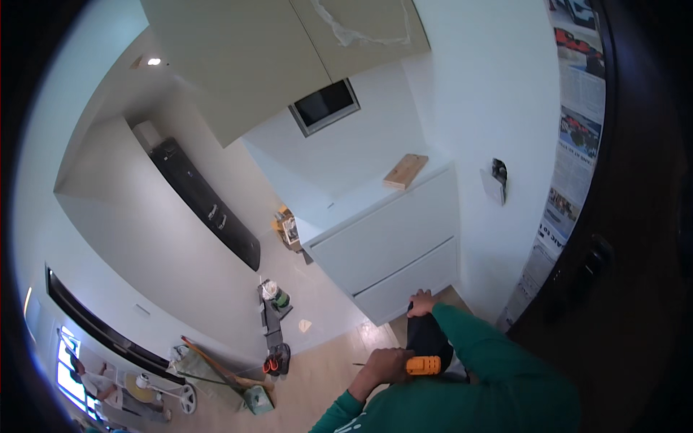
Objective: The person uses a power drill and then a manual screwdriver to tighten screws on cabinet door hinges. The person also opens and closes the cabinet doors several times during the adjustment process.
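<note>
My left hand (386,365) is closed around an orange drill (424,366). The drill's ribbed orange end shows to the right of my fist, and a thin pointed bit (359,364) sticks out to its left. Farther forward, my right hand (421,303) rests by my knee in dark trousers (426,335). Its fingers curl at the front of the knee around a small dark thing too small to name. Both arms wear green sleeves. Just ahead of my right hand stands a white drawer cabinet (390,263).
A wooden board (406,171) lies on the white countertop (346,202). An open wall box (497,180) hangs on the right wall. Shoes (276,361), a green can (276,294) and a leaning panel (216,375) stand left on the floor. Another person (108,390) is far left.
</note>
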Motion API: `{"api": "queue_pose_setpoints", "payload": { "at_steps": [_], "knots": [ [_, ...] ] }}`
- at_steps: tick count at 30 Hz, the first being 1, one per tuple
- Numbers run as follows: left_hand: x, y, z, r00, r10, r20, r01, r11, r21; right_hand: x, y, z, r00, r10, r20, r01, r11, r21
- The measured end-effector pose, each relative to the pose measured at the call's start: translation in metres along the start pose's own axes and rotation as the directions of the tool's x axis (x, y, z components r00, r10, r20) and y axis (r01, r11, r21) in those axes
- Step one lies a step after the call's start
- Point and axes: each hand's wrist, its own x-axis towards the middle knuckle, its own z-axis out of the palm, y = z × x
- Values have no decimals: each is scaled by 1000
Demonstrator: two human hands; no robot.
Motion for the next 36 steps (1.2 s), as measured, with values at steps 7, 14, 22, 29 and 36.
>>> {"api": "queue_pose_setpoints", "payload": {
  "at_steps": [7, 14, 22, 29, 36],
  "knots": [
    [-3, 1, -7, 999, -30, 12, 30, 999, 15, -19, -21, -10, 1000, -6, 1, 6, 1000, 27],
    [1, 7, -17, 998, -33, 53, 33, 999, 2, -20, -24, -13, 999, 22, -28, -23, 1000, -19],
    [24, 16, -13, 987, 22, 158, -28, 999, 38, -31, -5, -13, 997, -12, -79, 23, 991, 133],
    [45, 20, -6, 973, 50, 226, -63, 997, 52, -31, -2, -25, 999, 3, -41, 5, 981, 194],
    [43, 6, 5, 979, 50, 199, -48, 999, -16, -22, 0, -17, 999, -37, -32, 42, 986, 162]
  ]
}}
